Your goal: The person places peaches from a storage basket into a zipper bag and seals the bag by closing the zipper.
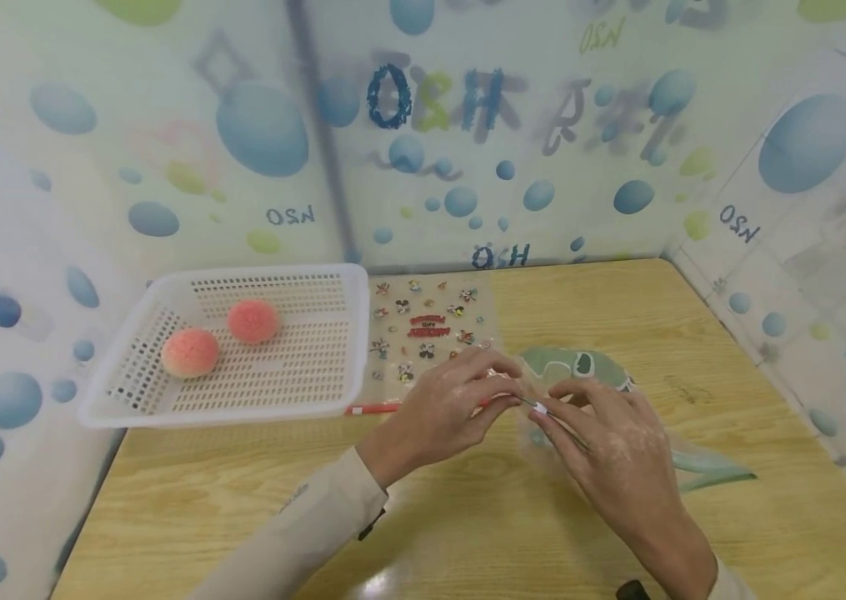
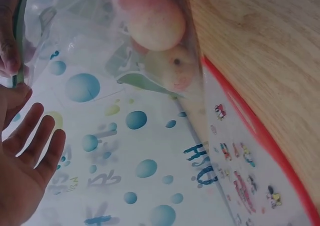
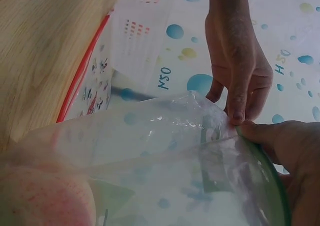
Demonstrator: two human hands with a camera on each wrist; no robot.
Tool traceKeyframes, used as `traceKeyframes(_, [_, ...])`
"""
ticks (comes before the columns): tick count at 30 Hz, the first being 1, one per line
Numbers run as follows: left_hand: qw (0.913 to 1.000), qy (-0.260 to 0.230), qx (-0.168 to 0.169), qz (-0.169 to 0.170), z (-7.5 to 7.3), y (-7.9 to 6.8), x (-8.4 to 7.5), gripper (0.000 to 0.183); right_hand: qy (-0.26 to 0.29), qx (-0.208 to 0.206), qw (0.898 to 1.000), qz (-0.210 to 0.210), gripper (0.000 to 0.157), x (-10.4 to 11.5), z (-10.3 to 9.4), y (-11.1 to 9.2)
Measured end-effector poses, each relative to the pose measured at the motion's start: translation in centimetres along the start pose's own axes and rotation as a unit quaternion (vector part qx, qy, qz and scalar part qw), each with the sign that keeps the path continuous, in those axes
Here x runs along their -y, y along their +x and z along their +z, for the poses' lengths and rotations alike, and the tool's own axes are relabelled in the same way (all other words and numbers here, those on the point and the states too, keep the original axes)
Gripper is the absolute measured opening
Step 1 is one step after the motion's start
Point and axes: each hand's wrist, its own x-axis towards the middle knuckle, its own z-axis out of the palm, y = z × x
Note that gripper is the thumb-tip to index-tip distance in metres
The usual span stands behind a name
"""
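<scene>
A clear zip bag with a green printed patch is between the two hands, its green zip edge raised toward me. Several pink-and-cream peaches show through its film in the left wrist view. My left hand pinches one end of that edge between thumb and forefinger, its other fingers loosely spread. Close beside it, my right hand pinches the same edge, thumb along the strip. A small white zip slider sits by the right fingertips. Whether the bag's mouth is sealed, I cannot tell.
A white plastic basket stands at the back left, holding two peaches. Right of it lies a flat clear bag with cartoon prints and a red zip edge. Patterned walls bound the wooden table.
</scene>
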Motion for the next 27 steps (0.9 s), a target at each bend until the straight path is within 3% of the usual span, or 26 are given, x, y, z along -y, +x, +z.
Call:
traceKeyframes(6, [0.9998, 0.0, 0.018, 0.004, -0.27, 0.29, -0.23, 0.018, -0.004, 0.002, 1.0, -0.003, 0.057, 0.02, 0.2, 0.02])
traceKeyframes(16, [0.9991, 0.037, -0.002, 0.02, -0.05, 0.31, -0.08, 0.014, -0.001, 0.008, 1.0, -0.008, 0.056, -0.13, 0.36, -0.06])
traceKeyframes(21, [0.9991, 0.029, -0.015, 0.027, 0.04, 0.19, 0.23, 0.011, -0.011, 0.004, 1.0, -0.014, 0.056, -0.14, 0.36, -0.17])
traceKeyframes(27, [0.9994, 0.024, 0.0, 0.023, -0.01, 0.0, 0.3, 0.01, -0.016, 0.003, 1.0, -0.018, 0.057, -0.12, 0.45, -0.28])
